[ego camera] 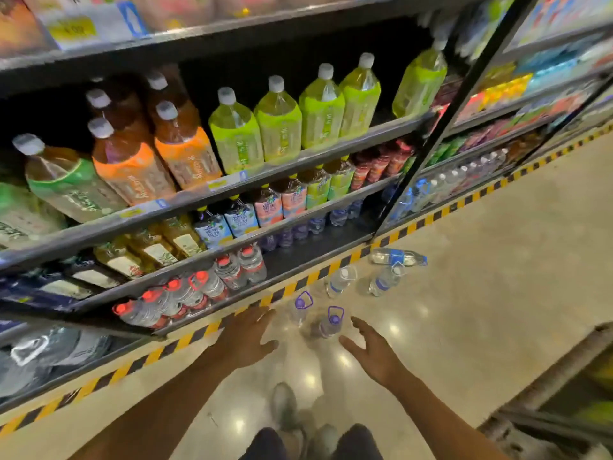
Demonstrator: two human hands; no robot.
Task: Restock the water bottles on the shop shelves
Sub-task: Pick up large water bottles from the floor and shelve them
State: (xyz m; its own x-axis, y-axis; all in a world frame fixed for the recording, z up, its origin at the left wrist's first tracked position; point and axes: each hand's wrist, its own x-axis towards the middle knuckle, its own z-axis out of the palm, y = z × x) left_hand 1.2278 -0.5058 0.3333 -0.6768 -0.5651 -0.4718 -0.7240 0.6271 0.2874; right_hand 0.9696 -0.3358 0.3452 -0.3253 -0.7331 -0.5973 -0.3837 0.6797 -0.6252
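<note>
A shop aisle. Tiered shelves [331, 154] packed with rows of labelled drink bottles [280, 122], yellow price tags [217, 184] along the edges. Hazard-striped kerb [431, 219] beside polished floor [481, 293].

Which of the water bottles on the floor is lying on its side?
The blue-labelled bottle farthest from the hands, beside the striped floor tape; the other four stand upright.

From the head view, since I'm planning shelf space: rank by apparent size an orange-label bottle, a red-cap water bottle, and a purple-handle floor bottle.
1. orange-label bottle
2. red-cap water bottle
3. purple-handle floor bottle

The last two look close, and motion blur makes them unsure.
</note>
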